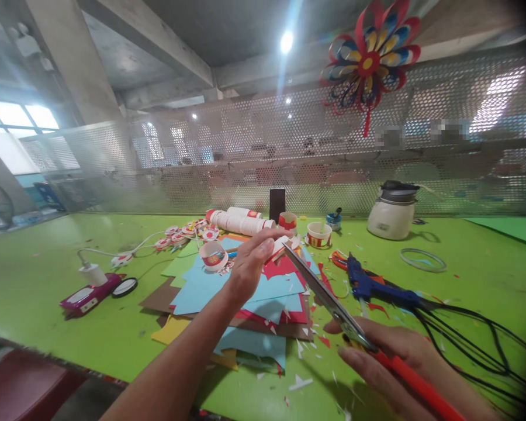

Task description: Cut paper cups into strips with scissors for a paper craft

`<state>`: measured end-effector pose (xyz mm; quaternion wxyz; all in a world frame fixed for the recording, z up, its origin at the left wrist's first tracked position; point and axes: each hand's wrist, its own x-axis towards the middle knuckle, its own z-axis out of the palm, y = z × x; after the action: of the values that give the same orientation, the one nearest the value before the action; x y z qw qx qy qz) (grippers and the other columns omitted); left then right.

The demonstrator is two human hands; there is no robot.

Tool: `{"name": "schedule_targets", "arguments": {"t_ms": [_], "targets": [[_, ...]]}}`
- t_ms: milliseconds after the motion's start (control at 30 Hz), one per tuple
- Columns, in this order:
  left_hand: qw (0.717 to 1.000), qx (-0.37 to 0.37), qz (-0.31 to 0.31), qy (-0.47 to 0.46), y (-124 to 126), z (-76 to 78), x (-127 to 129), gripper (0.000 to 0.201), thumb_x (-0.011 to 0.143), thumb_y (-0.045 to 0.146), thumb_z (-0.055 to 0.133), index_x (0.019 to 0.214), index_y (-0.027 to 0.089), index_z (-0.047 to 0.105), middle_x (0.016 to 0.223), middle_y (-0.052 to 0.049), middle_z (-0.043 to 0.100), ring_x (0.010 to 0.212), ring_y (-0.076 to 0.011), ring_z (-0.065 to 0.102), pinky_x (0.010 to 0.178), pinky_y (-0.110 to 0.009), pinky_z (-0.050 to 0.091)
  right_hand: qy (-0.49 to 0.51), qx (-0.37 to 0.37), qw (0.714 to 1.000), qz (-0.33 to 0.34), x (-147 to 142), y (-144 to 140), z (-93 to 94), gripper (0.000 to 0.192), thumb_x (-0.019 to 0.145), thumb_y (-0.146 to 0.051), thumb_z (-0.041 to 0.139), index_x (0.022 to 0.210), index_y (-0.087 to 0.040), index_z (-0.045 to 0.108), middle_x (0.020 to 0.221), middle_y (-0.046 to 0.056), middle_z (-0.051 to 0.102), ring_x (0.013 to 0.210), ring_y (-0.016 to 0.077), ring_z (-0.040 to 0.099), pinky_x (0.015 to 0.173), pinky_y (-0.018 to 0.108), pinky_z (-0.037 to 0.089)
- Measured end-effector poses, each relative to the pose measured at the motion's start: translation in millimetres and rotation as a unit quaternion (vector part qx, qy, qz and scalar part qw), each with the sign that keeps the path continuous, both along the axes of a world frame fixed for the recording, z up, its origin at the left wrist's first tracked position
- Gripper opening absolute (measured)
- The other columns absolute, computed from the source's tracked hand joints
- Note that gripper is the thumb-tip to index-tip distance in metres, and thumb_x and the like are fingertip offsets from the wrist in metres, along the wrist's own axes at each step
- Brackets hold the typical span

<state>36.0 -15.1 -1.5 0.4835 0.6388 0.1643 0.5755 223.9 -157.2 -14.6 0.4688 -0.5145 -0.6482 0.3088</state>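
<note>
My left hand (pixel 249 266) is closed on a white and red piece of paper cup (pixel 279 248), held above the stack of coloured paper. In my right hand (pixel 392 351) is a pair of scissors (pixel 326 301) with red handles, its blades reaching up and left to the cup piece. The tips touch or overlap its edge; whether paper lies between the blades I cannot tell. Beneath both hands lie blue paper sheets (pixel 201 292) with white and red scraps around them. A cut-down paper cup (pixel 213 257) sits left of my left hand.
A blue glue gun (pixel 377 285) with black cables lies at the right. Stacked paper cups (pixel 241 224), another short cup (pixel 319 235) and a white kettle-like pot (pixel 392 216) stand farther back. A purple power strip (pixel 90 295) is at the left; a paper flower (pixel 369 63) hangs above.
</note>
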Motion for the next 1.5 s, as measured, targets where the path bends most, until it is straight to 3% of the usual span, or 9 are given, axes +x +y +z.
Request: {"name": "schedule_targets", "arguments": {"t_ms": [267, 433, 633, 733, 967, 1133, 1233, 1333, 1500], "targets": [[0.987, 0.130, 0.083, 0.043, 3, 3.4, -4, 0.031, 0.087, 0.034, 0.047, 0.100, 0.022, 0.073, 0.094, -0.006, 0.064, 0.088, -0.0219, 0.054, 0.091, -0.037, 0.039, -0.047, 0.014, 0.998, -0.029, -5, -4, 14.6, 0.033, 0.078, -0.060, 0.059, 0.081, -0.033, 0.078, 0.054, 0.002, 0.063, 0.049, 0.0205, 0.056, 0.044, 0.027, 0.045], [0.989, 0.107, 0.094, 0.046, 3, 2.9, -4, 0.031, 0.085, 0.036, 0.049, 0.098, 0.022, 0.073, 0.084, -0.005, 0.061, 0.076, -0.0200, 0.051, 0.083, -0.034, 0.041, -0.003, -0.012, 1.000, -0.011, -4, -4, 16.8, 0.033, 0.077, -0.062, 0.060, 0.075, -0.033, 0.077, 0.058, 0.002, 0.065, 0.053, 0.0191, 0.055, 0.044, 0.026, 0.043], [0.995, 0.045, 0.094, 0.004, 5, 1.2, -2, 0.026, 0.082, 0.038, 0.055, 0.091, 0.020, 0.072, 0.071, -0.003, 0.060, 0.068, -0.0183, 0.051, 0.068, -0.030, 0.042, 0.085, -0.128, 0.987, 0.053, 3, 2, 7.0, 0.049, 0.077, -0.070, 0.056, 0.073, -0.024, 0.071, 0.044, -0.004, 0.042, 0.040, 0.0110, 0.038, 0.038, 0.022, 0.034], [0.997, 0.010, 0.060, -0.053, 6, 3.5, -1, 0.025, 0.082, 0.037, 0.054, 0.089, 0.019, 0.070, 0.074, -0.003, 0.063, 0.065, -0.0162, 0.052, 0.060, -0.027, 0.041, 0.111, -0.141, 0.983, 0.044, 7, 6, 8.2, 0.055, 0.083, -0.068, 0.051, 0.057, -0.019, 0.060, 0.043, -0.004, 0.043, 0.039, 0.0096, 0.039, 0.038, 0.021, 0.035], [0.993, -0.025, -0.061, -0.095, 4, 8.4, -1, 0.033, 0.085, 0.039, 0.053, 0.097, 0.013, 0.070, 0.078, -0.008, 0.066, 0.065, -0.0159, 0.057, 0.056, -0.027, 0.042, 0.015, -0.025, 0.999, -0.015, 3, 11, 11.8, 0.044, 0.081, -0.054, 0.060, 0.050, -0.023, 0.054, 0.051, 0.000, 0.057, 0.047, 0.0142, 0.051, 0.045, 0.024, 0.041], [0.991, -0.023, -0.084, -0.100, 3, 8.8, -2, 0.038, 0.079, 0.043, 0.066, 0.104, 0.015, 0.071, 0.086, -0.009, 0.071, 0.075, -0.0180, 0.064, 0.063, -0.027, 0.049, -0.134, 0.035, 0.989, -0.045, 9, 23, -2.0, 0.030, 0.087, -0.048, 0.055, 0.086, -0.023, 0.072, 0.059, 0.001, 0.066, 0.054, 0.0197, 0.059, 0.051, 0.029, 0.045], [0.992, -0.015, -0.109, -0.068, 1, 9.8, -5, 0.040, 0.075, 0.037, 0.073, 0.111, 0.019, 0.069, 0.096, -0.009, 0.072, 0.083, -0.0190, 0.067, 0.071, -0.029, 0.053, -0.238, 0.033, 0.969, -0.065, 13, 30, -13.1, 0.037, 0.091, -0.045, 0.050, 0.109, -0.020, 0.070, 0.086, 0.008, 0.076, 0.075, 0.0273, 0.069, 0.067, 0.036, 0.052], [0.991, 0.003, -0.130, -0.034, -2, 12.2, -6, 0.046, 0.072, 0.028, 0.076, 0.116, 0.022, 0.066, 0.106, -0.009, 0.071, 0.093, -0.0222, 0.067, 0.082, -0.036, 0.054, -0.317, 0.029, 0.945, -0.075, 13, 35, -23.4, 0.038, 0.092, -0.038, 0.047, 0.118, -0.019, 0.066, 0.109, 0.012, 0.074, 0.094, 0.0305, 0.069, 0.082, 0.041, 0.051], [0.991, 0.035, -0.133, -0.003, -3, 13.7, -4, 0.048, 0.071, 0.017, 0.076, 0.117, 0.025, 0.065, 0.129, -0.010, 0.061, 0.111, -0.0247, 0.062, 0.099, -0.044, 0.049, -0.399, 0.013, 0.914, -0.070, 7, 39, -32.5, 0.038, 0.094, -0.036, 0.044, 0.118, -0.016, 0.066, 0.109, 0.017, 0.073, 0.097, 0.0333, 0.068, 0.082, 0.043, 0.050]]}}
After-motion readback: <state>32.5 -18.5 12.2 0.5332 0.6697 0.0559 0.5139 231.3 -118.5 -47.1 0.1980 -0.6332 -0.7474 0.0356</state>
